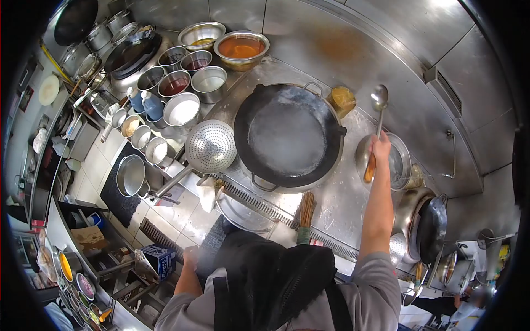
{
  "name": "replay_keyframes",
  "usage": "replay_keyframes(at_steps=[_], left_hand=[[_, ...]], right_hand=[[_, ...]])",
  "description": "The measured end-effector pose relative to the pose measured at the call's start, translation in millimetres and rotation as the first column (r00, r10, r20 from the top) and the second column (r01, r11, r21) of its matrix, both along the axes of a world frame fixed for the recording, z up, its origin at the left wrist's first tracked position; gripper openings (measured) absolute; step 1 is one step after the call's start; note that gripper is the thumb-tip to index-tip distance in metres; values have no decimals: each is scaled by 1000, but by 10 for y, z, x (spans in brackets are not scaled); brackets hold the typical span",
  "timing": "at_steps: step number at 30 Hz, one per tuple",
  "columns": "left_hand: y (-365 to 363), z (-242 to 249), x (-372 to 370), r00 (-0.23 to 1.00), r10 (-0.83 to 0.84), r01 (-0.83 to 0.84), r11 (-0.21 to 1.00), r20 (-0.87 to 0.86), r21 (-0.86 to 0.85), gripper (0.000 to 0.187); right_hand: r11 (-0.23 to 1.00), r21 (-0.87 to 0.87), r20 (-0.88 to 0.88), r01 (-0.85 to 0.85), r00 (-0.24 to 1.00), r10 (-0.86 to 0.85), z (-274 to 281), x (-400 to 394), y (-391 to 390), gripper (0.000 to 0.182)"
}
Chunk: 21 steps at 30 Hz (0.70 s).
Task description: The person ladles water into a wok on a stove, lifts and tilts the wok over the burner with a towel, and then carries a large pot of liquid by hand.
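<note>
My right hand [380, 148] is closed around a ladle [380, 98], its metal bowl pointing to the back wall and its wooden handle end showing below my fist. Under that hand, a round metal basin [406, 160] stands on the steel stove top. To its left sits a large black wok [287, 135] with pale, steaming contents. My left hand [190, 255] hangs low beside my body, left of the apron; its fingers do not show clearly. A perforated strainer [211, 146] rests at the wok's left, its handle toward the floor.
Seasoning pots [182, 109] and sauce bottles [153, 105] crowd the left side. A bowl of orange liquid [241, 48] stands behind them. A bamboo brush [306, 215] lies at the stove's front edge. Another wok [432, 229] leans at the right. A person [441, 306] is at the lower right.
</note>
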<state>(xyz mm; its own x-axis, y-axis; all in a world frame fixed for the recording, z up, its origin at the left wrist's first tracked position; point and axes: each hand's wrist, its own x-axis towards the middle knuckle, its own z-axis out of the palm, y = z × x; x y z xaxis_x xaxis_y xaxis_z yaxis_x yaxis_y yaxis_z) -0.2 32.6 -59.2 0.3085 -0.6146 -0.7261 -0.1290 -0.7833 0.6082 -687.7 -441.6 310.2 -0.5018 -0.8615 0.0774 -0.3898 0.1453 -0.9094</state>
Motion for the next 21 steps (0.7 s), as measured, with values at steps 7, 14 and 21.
replay_keyframes(at_steps=[7,14,21], left_hand=[[-718,519,-88,973,230,-229,972,-15,60,35],[-1009,723,-223,983,175,-176,984,51,16,36],[-812,625,-334,987,157,-160,983,39,88,33]], right_hand=[[944,41,-556,327,793,-251,-422,-698,1195,54],[873,359,-466,329,874,-138,-978,-1410,1478,35],[996,7,945,87,324,-35,-541,-1268,1508,16]])
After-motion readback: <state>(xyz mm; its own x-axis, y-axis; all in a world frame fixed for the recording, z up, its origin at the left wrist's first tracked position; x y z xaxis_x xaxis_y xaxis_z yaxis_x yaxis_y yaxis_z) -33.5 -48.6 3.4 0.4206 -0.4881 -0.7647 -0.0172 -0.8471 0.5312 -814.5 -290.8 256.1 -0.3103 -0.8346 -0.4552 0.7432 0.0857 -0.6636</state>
